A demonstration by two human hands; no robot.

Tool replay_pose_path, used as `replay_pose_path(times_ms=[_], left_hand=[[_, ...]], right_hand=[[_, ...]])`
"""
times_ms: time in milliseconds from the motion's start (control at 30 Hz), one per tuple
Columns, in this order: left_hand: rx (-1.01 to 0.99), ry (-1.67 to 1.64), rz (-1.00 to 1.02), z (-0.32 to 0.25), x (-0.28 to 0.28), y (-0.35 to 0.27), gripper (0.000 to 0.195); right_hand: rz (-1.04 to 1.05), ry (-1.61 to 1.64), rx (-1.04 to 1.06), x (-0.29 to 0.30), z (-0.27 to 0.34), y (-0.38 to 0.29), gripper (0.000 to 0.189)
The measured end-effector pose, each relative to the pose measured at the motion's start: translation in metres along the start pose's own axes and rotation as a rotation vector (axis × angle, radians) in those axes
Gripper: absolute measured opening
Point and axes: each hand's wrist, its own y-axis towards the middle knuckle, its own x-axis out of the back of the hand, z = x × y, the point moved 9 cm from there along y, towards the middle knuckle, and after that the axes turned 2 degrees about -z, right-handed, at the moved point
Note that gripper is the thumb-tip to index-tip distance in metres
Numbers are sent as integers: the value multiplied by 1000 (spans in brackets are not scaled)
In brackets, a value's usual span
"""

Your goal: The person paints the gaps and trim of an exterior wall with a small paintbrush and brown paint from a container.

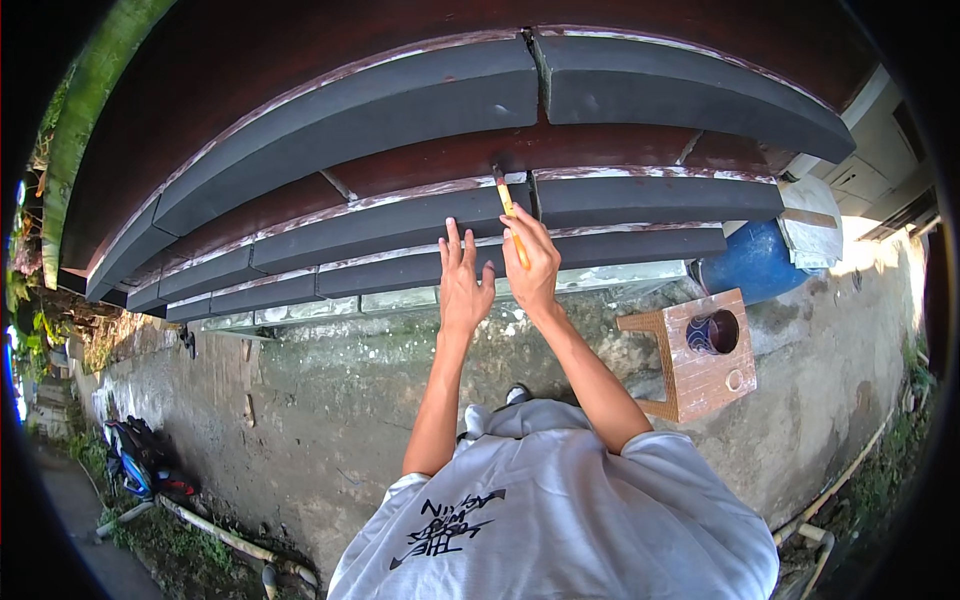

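Note:
My right hand (532,262) grips a paintbrush (511,221) with an orange-yellow handle. Its dark bristles point away from me, at the whitish, red-smeared strip (420,187) between a dark red wall panel (450,155) and a grey ledge (390,228). Fingers spread, my left hand (463,289) holds nothing and lies against the front of the lower grey ledges, left of the brush. Whether the bristles touch the panel is hard to tell. To my right, a can (700,334) with dark reddish contents stands on a brown plastic stool (705,382).
A blue drum (757,262) with a pale sack (816,217) over it is at the right, beyond the stool. Longer grey ledges (337,124) jut out above. Pipes (217,531) and a dark bundle (139,454) lie at the lower left on the concrete's edge.

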Motion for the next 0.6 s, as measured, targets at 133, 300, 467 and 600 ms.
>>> replay_pose_path(times_ms=[133, 300, 467, 600], left_hand=[[144, -321, -32, -4, 23, 12, 43], [473, -980, 243, -32, -19, -2, 39], [519, -1050, 141, -29, -24, -12, 34], [475, -598, 20, -6, 14, 3, 36]], right_hand=[[7, 3, -14, 8, 7, -15, 30], [35, 0, -19, 6, 21, -39, 50], [252, -123, 79, 4, 18, -55, 77], [485, -9, 165, 12, 20, -56, 85]])
